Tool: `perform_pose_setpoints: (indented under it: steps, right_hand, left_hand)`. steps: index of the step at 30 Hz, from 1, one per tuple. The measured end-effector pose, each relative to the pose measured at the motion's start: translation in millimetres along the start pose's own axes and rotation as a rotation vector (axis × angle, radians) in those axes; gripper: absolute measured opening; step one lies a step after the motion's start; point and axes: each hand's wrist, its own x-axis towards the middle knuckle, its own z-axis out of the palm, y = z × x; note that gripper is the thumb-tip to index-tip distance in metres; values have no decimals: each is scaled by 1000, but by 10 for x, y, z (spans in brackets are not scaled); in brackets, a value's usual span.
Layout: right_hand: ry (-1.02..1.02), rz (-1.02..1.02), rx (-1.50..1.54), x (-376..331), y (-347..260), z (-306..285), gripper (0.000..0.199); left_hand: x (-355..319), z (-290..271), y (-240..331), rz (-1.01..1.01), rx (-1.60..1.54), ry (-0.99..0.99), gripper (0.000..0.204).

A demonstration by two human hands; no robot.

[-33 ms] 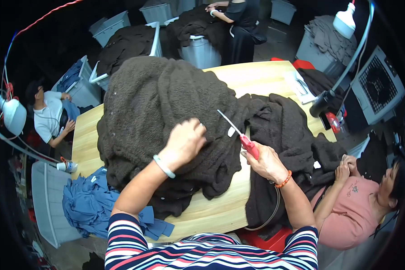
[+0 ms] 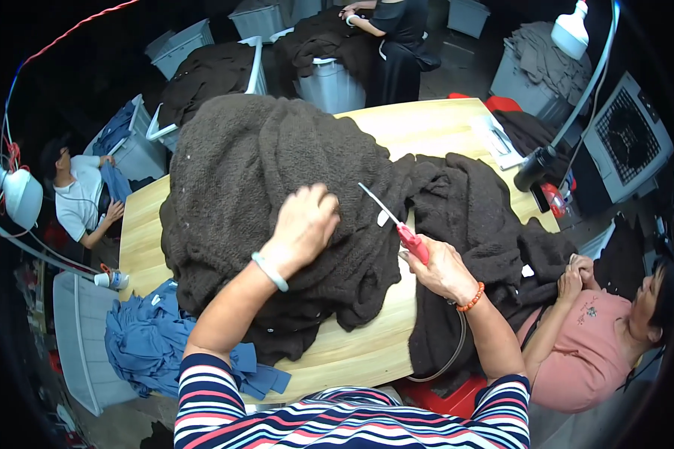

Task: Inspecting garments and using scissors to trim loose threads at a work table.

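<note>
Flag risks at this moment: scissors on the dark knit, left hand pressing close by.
1. The scissors point toward the left hand on the knit; a slip could nick fingers.
2. The blades lie against the fabric by a small white tag, so they might snag or cut the knit.

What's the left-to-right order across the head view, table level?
Blue garments → left hand on the dark knit pile → red-handled snips → right hand → seated person in pink top.
</note>
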Motion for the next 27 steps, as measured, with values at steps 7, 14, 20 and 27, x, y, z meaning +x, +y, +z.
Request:
perform_pose_setpoints:
  steps: [7,14,20,27]
  right_hand:
    - [-65,-153,-178,-109,-176,133,31]
    - [-91,-164,-224,-26,-380,107,28]
    - [-191,-254,-284,102,-393,204,27]
    - [-217,-138,-208,-136,-405,118,30]
  left_hand:
    - [56,458,-918,-151,174,186,30]
    - [-82,498,-789,-212,-3,216,32]
    - [-273,567,-730,-195,54,122,44]
    - [-415,269,-520,51,38,245,16]
